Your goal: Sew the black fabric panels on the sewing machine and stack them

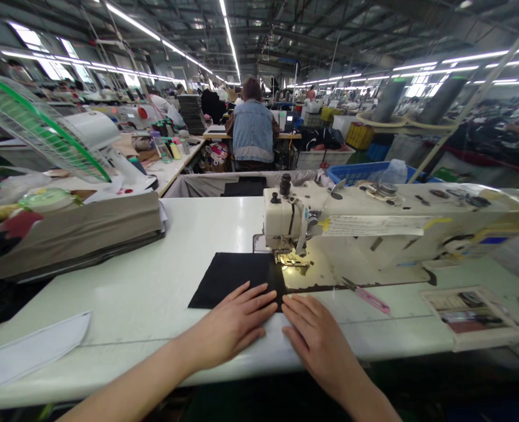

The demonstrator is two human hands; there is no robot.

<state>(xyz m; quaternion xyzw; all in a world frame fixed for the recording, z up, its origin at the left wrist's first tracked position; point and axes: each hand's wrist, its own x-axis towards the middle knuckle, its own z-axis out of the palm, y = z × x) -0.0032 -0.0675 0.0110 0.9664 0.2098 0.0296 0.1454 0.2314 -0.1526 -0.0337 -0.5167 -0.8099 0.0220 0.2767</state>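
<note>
A flat piece of black fabric [235, 275] lies on the pale sewing table, its right edge running under the needle area of the sewing machine [285, 223]. My left hand [237, 319] rests flat on the fabric's near part, fingers stretched out and slightly spread. At the near right corner of the fabric, my right hand [314, 331] lies with fingers extended, the fingertips touching the edge. A lit metal plate [312, 269] sits beneath the machine head. Just right of my right hand is a pair of pink-handled thread snips [369, 296].
A stack of grey-brown fabric pieces [83, 234] and a green-rimmed fan [48, 129] stand at left. A white strip [34, 351] lies near left; a small tool tray [474, 316] sits at right. Beyond the table, a person in a denim vest [253, 132] sits facing away.
</note>
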